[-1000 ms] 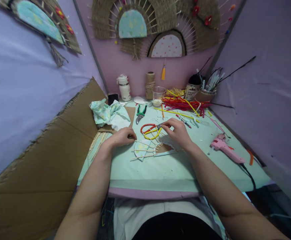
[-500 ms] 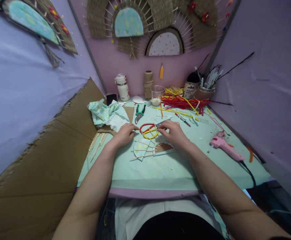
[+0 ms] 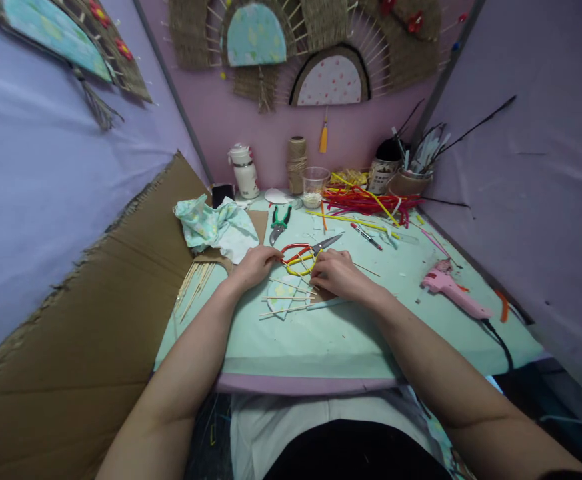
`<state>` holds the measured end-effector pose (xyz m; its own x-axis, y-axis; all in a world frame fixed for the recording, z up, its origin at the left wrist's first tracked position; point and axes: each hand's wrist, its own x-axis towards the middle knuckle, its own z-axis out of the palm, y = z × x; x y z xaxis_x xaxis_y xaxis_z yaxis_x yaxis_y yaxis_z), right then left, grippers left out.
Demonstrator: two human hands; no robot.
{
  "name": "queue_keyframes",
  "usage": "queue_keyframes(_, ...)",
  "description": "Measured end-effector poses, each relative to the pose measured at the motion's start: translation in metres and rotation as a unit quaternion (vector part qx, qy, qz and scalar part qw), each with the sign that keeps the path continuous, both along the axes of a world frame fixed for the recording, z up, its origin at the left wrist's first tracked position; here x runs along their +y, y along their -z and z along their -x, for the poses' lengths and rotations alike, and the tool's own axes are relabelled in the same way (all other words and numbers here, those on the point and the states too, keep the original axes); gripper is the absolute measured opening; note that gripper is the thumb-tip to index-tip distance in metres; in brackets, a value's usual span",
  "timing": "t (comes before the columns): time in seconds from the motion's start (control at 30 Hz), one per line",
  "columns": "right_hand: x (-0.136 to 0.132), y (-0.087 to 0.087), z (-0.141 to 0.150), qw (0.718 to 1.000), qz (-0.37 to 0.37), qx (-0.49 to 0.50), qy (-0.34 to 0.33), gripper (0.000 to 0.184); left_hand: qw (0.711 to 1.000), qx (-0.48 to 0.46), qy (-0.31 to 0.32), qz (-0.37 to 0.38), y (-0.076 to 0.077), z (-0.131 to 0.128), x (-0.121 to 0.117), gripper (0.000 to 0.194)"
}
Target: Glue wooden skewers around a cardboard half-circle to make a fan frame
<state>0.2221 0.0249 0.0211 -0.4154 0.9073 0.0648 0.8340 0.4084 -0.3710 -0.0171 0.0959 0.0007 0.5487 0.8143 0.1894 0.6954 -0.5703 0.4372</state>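
My right hand (image 3: 338, 272) is closed low over a brown cardboard piece (image 3: 323, 295), its fingertips pinched at a thin wooden stick (image 3: 308, 265). More sticks (image 3: 285, 299) fan out leftward from this cardboard, crossing a floral fabric-covered piece (image 3: 281, 308). My left hand (image 3: 257, 267) has thumb and forefinger together beside the red handle of the scissors (image 3: 295, 252); whatever lies between them is too small to make out. The scissors have one red and one yellow handle and lie behind the sticks, blades pointing right. Another stick (image 3: 368, 269) shows to the right of my right hand.
Green-handled pruning shears (image 3: 281, 223) and crumpled floral cloth (image 3: 215, 227) lie at back left. A pink glue gun (image 3: 453, 291) lies right, its cord over the table edge. Red pipe cleaners (image 3: 365, 202), a twine spool (image 3: 297, 163), and a white bottle (image 3: 244, 173) line the back.
My right hand has moved down toward the cardboard, uncovering the scissor blades. My left hand has shifted slightly right, to the red handle. The view has tilted a little downward.
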Motion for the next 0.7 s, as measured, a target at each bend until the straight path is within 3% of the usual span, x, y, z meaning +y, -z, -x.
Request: queue_keyframes(0.7,-0.0002,0.0036,0.0008,1.000,0.006,0.016,-0.008,0.014,1.000,0.010,0.002,0.015,-0.0005,-0.0027,-0.0024,0.040)
